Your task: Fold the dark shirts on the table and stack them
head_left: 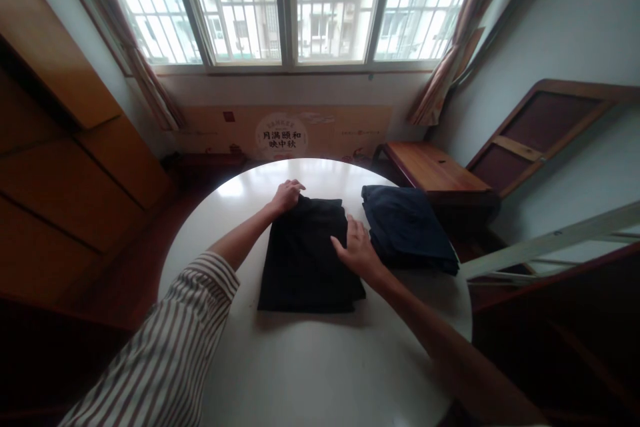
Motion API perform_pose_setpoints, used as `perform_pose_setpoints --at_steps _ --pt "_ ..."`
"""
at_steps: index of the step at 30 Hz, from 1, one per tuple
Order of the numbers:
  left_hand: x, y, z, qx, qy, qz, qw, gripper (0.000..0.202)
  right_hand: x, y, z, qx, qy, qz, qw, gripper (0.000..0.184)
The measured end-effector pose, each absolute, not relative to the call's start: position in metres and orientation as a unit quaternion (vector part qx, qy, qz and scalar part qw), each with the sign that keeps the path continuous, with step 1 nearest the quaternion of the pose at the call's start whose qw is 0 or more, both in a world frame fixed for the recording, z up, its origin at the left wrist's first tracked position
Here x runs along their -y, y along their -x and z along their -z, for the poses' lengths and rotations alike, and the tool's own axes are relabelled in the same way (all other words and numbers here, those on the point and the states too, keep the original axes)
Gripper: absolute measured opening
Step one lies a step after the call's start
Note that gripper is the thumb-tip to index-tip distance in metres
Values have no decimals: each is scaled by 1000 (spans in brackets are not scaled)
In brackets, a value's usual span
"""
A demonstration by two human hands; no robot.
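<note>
A folded black garment lies in the middle of a round white table. My left hand rests at the garment's far left corner, fingers curled over the edge of the cloth. My right hand lies flat on the garment's right edge with its fingers stretched out and apart. A folded dark blue garment sits on the table just right of my right hand.
A wooden bench stands beyond the table at the right, under a barred window. Wooden cabinets line the left wall. A framed wooden panel leans on the right wall, and a pale rail crosses near the table's right rim.
</note>
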State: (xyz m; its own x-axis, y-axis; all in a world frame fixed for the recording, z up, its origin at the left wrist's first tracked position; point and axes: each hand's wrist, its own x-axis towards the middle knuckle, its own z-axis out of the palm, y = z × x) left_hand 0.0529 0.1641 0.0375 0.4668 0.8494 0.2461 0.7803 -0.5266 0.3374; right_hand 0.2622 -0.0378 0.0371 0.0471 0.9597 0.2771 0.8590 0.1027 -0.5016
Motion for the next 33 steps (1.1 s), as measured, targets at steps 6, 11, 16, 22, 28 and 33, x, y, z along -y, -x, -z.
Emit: perform_pose_setpoints --at_steps 6,11,16,22,28,33 --pt "-145 -84 -42 -280 -932 -188 129 35 126 -264 -32 733 640 -124 194 74" --pt "-151 -101 -39 -282 -930 -168 166 27 143 -257 -31 764 580 -134 249 48" --pt "-155 -99 -45 -356 -885 -235 187 34 150 -255 -29 733 587 -191 287 48" --pt "-142 -107 -38 -372 -895 -144 200 30 146 -263 -43 737 624 -204 160 52" --pt "-97 -116 -62 -445 -876 -168 81 25 76 -264 -88 732 666 -78 120 32" --pt "14 -99 -56 -384 -917 -101 37 29 -9 -244 -92 746 636 -87 177 41"
